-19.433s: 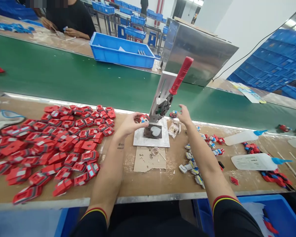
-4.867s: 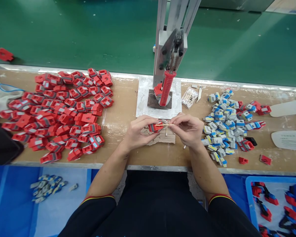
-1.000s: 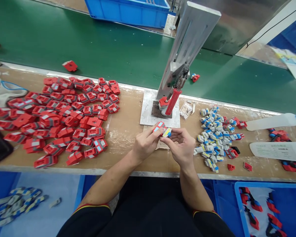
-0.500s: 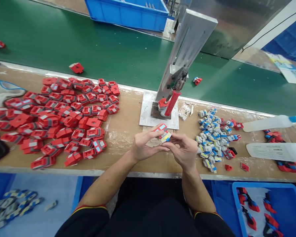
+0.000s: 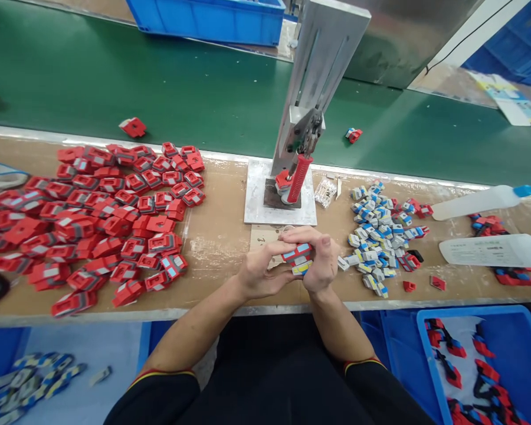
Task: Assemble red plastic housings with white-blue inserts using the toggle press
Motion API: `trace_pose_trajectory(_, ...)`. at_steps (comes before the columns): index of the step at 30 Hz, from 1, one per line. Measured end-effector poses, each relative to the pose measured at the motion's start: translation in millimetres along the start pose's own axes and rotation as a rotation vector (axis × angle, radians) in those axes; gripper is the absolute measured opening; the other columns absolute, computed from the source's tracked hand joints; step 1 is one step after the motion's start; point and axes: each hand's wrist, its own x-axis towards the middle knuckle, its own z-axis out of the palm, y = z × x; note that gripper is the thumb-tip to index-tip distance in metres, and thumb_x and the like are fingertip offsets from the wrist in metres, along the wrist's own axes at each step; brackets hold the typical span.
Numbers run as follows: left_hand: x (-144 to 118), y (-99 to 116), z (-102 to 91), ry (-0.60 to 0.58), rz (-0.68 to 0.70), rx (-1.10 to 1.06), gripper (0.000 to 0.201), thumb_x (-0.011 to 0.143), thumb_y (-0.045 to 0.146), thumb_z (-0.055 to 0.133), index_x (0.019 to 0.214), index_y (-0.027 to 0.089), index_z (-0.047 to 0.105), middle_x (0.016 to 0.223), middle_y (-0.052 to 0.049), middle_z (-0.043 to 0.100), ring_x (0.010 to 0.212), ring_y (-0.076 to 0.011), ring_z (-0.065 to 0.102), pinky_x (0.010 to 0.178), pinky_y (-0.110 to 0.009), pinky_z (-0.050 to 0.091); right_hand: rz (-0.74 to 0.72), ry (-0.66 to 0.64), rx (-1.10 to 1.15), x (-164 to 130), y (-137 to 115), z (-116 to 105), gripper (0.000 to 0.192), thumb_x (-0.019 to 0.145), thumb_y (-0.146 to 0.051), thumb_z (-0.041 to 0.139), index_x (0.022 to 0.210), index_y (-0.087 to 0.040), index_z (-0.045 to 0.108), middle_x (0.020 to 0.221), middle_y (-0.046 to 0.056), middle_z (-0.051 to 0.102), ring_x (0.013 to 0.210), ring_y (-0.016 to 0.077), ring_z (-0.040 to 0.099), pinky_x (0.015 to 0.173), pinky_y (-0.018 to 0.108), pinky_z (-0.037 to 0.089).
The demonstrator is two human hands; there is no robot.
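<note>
Close in front of me, my left hand [image 5: 262, 270] and my right hand [image 5: 322, 262] are both closed on one small block-shaped plastic part [image 5: 297, 254]. Its upper portion is red with pale blue patches; a white, yellow and blue piece sits at its lower edge. The right fingers wrap over the top with the thumb raised, and the left fingers grip its left side. Just beyond the hands stands a toggle clamp with a red handle [image 5: 300, 179] on a metal base plate [image 5: 256, 203]. Another red part [image 5: 283, 179] sits under that clamp.
Many red-and-grey parts [image 5: 101, 218] cover the table's left side. On the right lie a heap of white, blue and yellow pieces [image 5: 374, 233], a bag of cotton swabs [image 5: 325, 192] and two squeeze bottles [image 5: 491, 251]. A green conveyor belt [image 5: 212, 94] runs behind; a blue bin [image 5: 520, 360] sits lower right.
My right hand has shifted from a fingertip hold to wrapping over the part, which is turned more level. A white piece now shows beside that hand. The whole view has shifted slightly.
</note>
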Motion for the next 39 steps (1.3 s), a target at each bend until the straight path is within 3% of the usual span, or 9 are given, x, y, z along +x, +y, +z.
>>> trace_pose_trajectory(9, 8, 3, -1.5, 0.036, 0.117, 0.118, 0.043, 0.094, 0.032, 0.078, 0.133, 0.022, 0.061, 0.108, -0.009, 0.083, 0.085, -0.0189, 0.083, 0.072, -0.024, 0.068, 0.054, 0.044, 0.134, 2, 3, 9, 0.061, 0.104, -0.06, 0.048, 0.067, -0.024, 0.08, 0.071, 0.006, 0.079, 0.068, 0.0226, 0.075, 0.067, 0.04, 0.06)
trace_pose_trajectory(13, 10, -2, -18.3, -0.023, 0.073, 0.12, 0.047, 0.091, 0.034, 0.082, 0.132, 0.022, 0.064, 0.107, -0.009, 0.084, 0.089, -0.0204, 0.084, 0.077, -0.025, 0.068, 0.055, -0.13, 0.138, 15, 13, -2, 0.062, 0.103, -0.068, 0.044, 0.075, -0.024, 0.079, 0.077, 0.007, 0.077, 0.076, 0.023, 0.073, 0.069, 0.039, 0.059)
trace_pose_trajectory(18, 43, -1, -75.4, -0.313, -0.096, 0.198, 0.047, 0.092, 0.031, 0.079, 0.135, 0.018, 0.063, 0.146, -0.021, 0.068, 0.128, -0.0291, 0.074, 0.103, -0.038, 0.064, -0.045, -0.074, 0.058, 54, 30, -50, 0.056, 0.101, -0.075, 0.042, 0.096, -0.028, 0.072, 0.111, 0.007, 0.075, 0.105, 0.0243, 0.069, 0.082, 0.039, 0.055)
trace_pose_trajectory(22, 95, -11, -93.9, -0.636, -0.248, 0.376, 0.03, 0.088, 0.025, 0.074, 0.117, 0.021, 0.068, 0.171, -0.016, 0.044, 0.131, -0.0322, 0.068, 0.1, -0.041, 0.06, 0.025, -0.462, -0.072, 84, 42, -59, 0.061, 0.095, -0.083, 0.045, 0.092, -0.027, 0.068, 0.116, 0.008, 0.07, 0.116, 0.0271, 0.062, 0.091, 0.043, 0.051)
trace_pose_trajectory(26, 135, -33, -79.3, -0.892, -0.334, 0.441, 0.029, 0.075, 0.02, 0.077, 0.102, 0.022, 0.068, 0.138, -0.01, 0.071, 0.102, -0.0263, 0.072, 0.085, -0.034, 0.054, 0.069, -0.75, -0.018, 96, 44, -52, 0.07, 0.09, -0.092, 0.04, 0.091, -0.026, 0.065, 0.099, 0.005, 0.066, 0.095, 0.0227, 0.06, 0.093, 0.044, 0.051)
trace_pose_trajectory(29, 146, -40, -71.2, -0.908, -0.419, 0.438, 0.032, 0.069, 0.022, 0.079, 0.098, 0.022, 0.069, 0.112, -0.006, 0.074, 0.09, -0.0235, 0.068, 0.079, -0.032, 0.049, 0.057, -0.84, 0.118, 95, 30, -62, 0.068, 0.092, -0.09, 0.04, 0.089, -0.027, 0.065, 0.098, 0.004, 0.066, 0.097, 0.0225, 0.064, 0.096, 0.046, 0.053)
trace_pose_trajectory(32, 147, -35, -70.3, -0.931, -0.447, 0.466, 0.033, 0.069, 0.022, 0.077, 0.102, 0.021, 0.068, 0.109, -0.006, 0.072, 0.089, -0.0226, 0.065, 0.079, -0.033, 0.046, -0.017, -0.869, 0.317, 103, -3, -72, 0.073, 0.089, -0.094, 0.034, 0.087, -0.028, 0.065, 0.101, 0.006, 0.071, 0.108, 0.0262, 0.069, 0.091, 0.047, 0.058)
trace_pose_trajectory(35, 150, -30, -71.1, -1.008, -0.428, 0.538, 0.033, 0.073, 0.023, 0.073, 0.105, 0.02, 0.068, 0.114, -0.008, 0.071, 0.094, -0.0229, 0.064, 0.081, -0.032, 0.046, -0.102, -0.725, 0.381, 136, -53, -63, 0.074, 0.083, -0.099, 0.038, 0.091, -0.03, 0.064, 0.116, 0.003, 0.075, 0.121, 0.0263, 0.069, 0.084, 0.042, 0.062)
trace_pose_trajectory(39, 154, -28, -71.2, -1.068, -0.38, 0.609, 0.037, 0.078, 0.029, 0.071, 0.113, 0.02, 0.067, 0.119, -0.008, 0.07, 0.097, -0.0214, 0.063, 0.082, -0.031, 0.046, -0.17, -0.523, 0.452, 197, -103, -36, 0.061, 0.083, -0.092, 0.055, 0.103, -0.034, 0.064, 0.114, -0.007, 0.076, 0.119, 0.0173, 0.072, 0.098, 0.034, 0.059)
